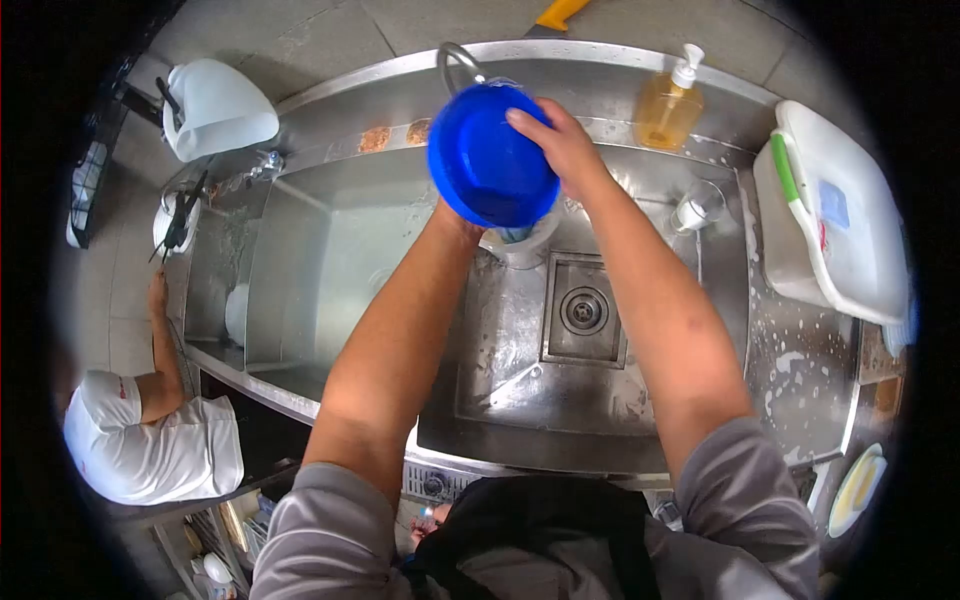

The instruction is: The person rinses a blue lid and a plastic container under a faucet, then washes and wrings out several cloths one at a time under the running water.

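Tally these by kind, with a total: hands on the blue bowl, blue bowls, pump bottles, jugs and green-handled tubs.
Hands on the bowl: 2 (left hand, right hand)
Blue bowl: 1
Pump bottle: 1
Jug: 1
Green-handled tub: 1
Total: 6

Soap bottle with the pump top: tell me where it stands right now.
In the head view, the soap bottle is at the sink's far edge, right of the blue bowl and left of the white tub.
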